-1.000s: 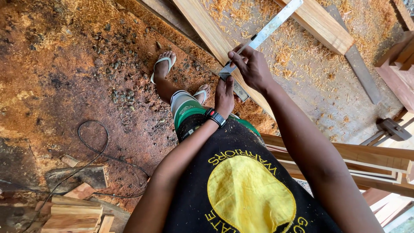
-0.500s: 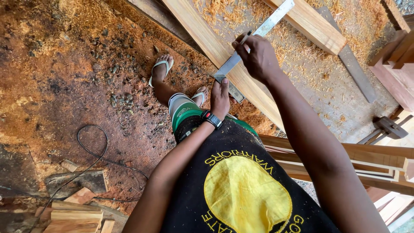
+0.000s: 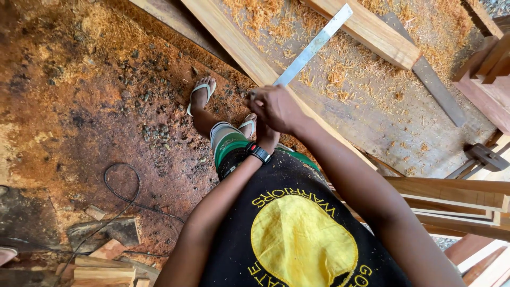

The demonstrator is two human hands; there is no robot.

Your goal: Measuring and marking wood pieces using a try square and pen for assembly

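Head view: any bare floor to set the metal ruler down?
Bare patch: reddish floor left of the sandalled foot, above the black cable. Crowded: wood offcuts bottom left, planks and shavings by the right hand holding the ruler; left hand mostly hidden.

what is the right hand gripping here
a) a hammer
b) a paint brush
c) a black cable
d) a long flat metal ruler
d: the right hand is closed round the near end of a long flat metal ruler that runs up and away over the pale wooden plank and the sawdust.
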